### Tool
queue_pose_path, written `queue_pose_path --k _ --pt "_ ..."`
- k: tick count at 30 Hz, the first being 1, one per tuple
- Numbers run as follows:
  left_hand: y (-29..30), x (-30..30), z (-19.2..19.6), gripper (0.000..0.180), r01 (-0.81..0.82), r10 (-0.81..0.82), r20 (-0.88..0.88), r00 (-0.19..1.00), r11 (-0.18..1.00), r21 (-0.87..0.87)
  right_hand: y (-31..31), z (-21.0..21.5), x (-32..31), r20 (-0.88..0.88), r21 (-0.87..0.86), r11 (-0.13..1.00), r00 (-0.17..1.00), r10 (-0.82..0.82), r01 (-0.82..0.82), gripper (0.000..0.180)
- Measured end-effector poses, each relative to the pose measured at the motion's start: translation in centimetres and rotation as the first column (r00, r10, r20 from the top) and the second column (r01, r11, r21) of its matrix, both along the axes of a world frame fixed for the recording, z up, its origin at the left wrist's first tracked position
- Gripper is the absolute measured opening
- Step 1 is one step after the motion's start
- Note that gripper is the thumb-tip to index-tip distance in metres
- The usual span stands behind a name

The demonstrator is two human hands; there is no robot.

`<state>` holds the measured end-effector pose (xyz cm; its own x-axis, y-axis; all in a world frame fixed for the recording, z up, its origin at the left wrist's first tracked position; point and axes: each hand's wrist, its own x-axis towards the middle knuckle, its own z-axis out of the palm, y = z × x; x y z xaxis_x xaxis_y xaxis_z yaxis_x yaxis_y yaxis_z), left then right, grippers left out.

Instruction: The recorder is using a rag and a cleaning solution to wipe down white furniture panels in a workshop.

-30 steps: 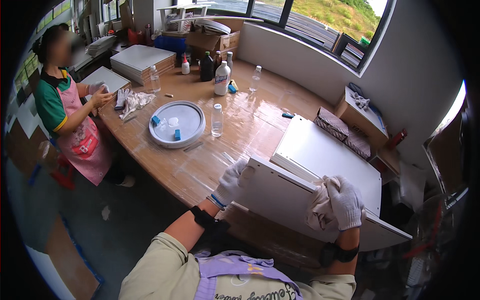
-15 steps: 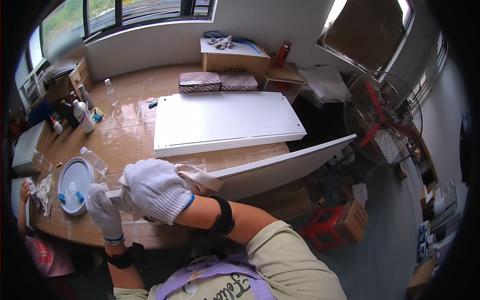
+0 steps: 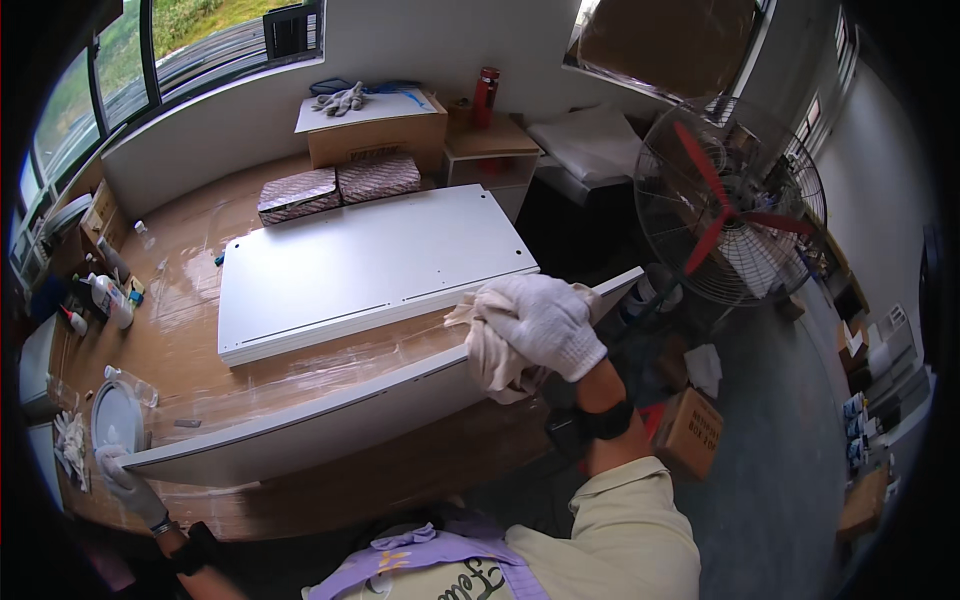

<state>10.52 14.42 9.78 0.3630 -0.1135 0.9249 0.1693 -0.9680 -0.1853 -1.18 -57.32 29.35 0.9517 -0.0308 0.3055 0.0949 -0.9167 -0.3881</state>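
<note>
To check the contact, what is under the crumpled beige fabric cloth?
The edge of the long, flat white panel runs under the cloth, showing on both sides of it. The stretch covered by the cloth and the white-gloved right hand cannot be seen.

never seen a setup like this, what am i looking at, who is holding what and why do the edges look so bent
No robot here, just a person at work. The picture comes from a wide fisheye camera worn on the person's head, looking down, which bends straight edges. The gloved left hand holds one end of a long white panel; the gloved right hand holds a beige cloth over its edge, toward the other end. On the table are a stack of white panels, patterned boxes, a round grey disc and a white bottle.
</note>
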Motion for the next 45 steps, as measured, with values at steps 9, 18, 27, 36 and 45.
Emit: queue_pose_path --k 9,18,27,36,45 --pt "2.2 2.2 0.3 0.046 0.018 -0.037 -0.167 0.985 0.993 -0.114 -21.1 -2.4 -4.1 0.153 0.356 0.906 0.942 -0.299 0.230 0.026" --pt "4.1 1.3 4.8 0.046 -0.509 0.490 -0.511 0.706 0.853 0.114 -26.2 -4.2 -9.3 -0.068 -0.171 0.680 0.680 -0.730 0.713 0.033" --pt "-17.5 -0.8 13.9 0.029 0.249 -0.147 -0.391 0.909 0.942 0.225 -15.2 8.2 -5.0 0.464 -0.051 0.773 0.700 -0.542 0.632 0.029" --pt "-40.0 -5.7 17.0 0.030 0.680 -0.704 -0.423 0.570 0.693 -0.240 0.3 -0.9 2.0 0.200 -0.381 0.912 0.950 0.241 -0.151 0.017" --pt "-39.7 -6.0 16.5 0.032 0.636 -0.658 -0.389 0.645 0.744 -0.205 -12.7 -0.5 -0.7 0.142 -0.002 0.989 0.979 -0.143 0.145 0.017"
